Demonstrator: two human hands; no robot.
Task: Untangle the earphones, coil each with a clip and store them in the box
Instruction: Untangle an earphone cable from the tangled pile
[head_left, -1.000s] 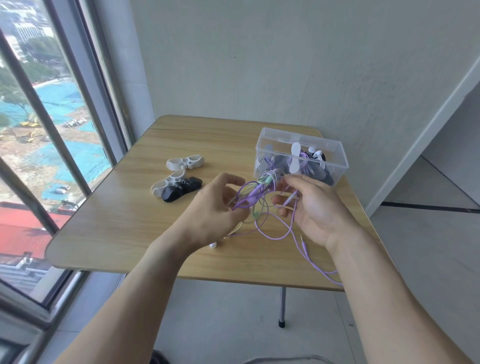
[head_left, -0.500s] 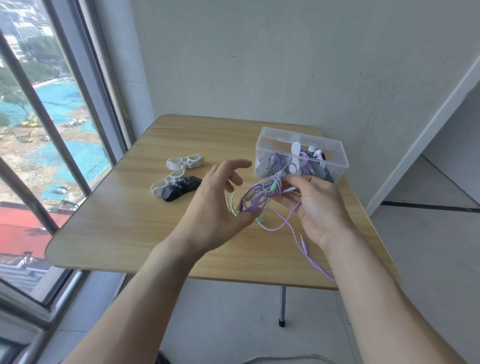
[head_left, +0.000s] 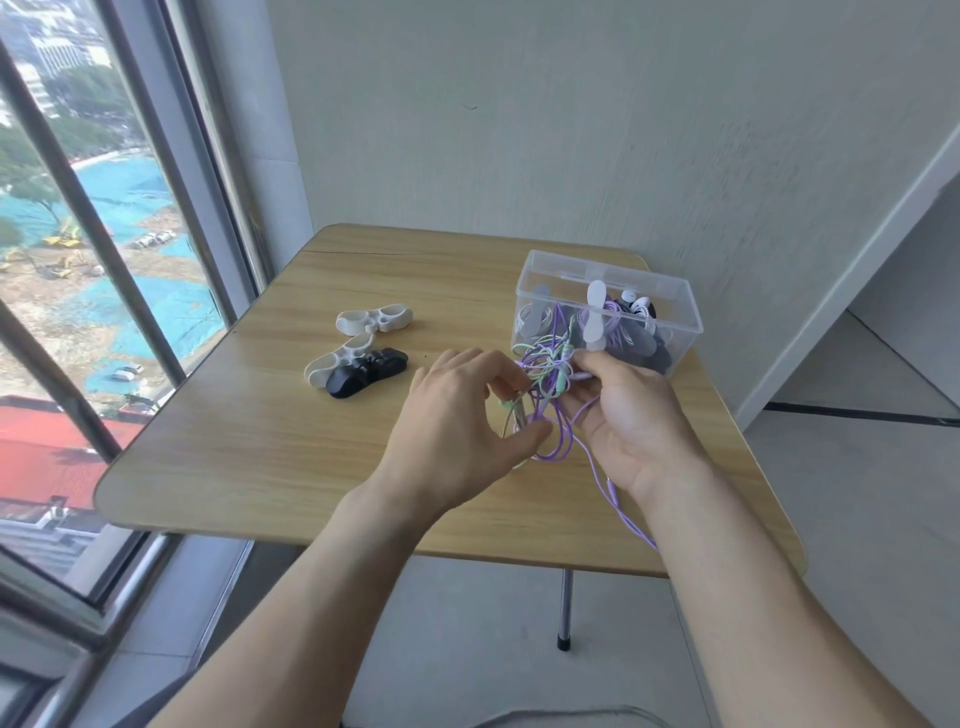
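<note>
Head view: tangled purple and green earphones (head_left: 550, 384) hang between both hands above the bench's right half, left hand (head_left: 457, 431) and right hand (head_left: 623, 415) each pinching strands; box (head_left: 675, 306) just beyond.

On the table (head_left: 249, 457) we saw three clips (head_left: 358, 353) lying left of the box (head_left: 670, 312), which stood at the far right. Between them and nearer us, our left hand (head_left: 457, 436) and right hand (head_left: 628, 415) met around the tangle (head_left: 550, 384).
</note>
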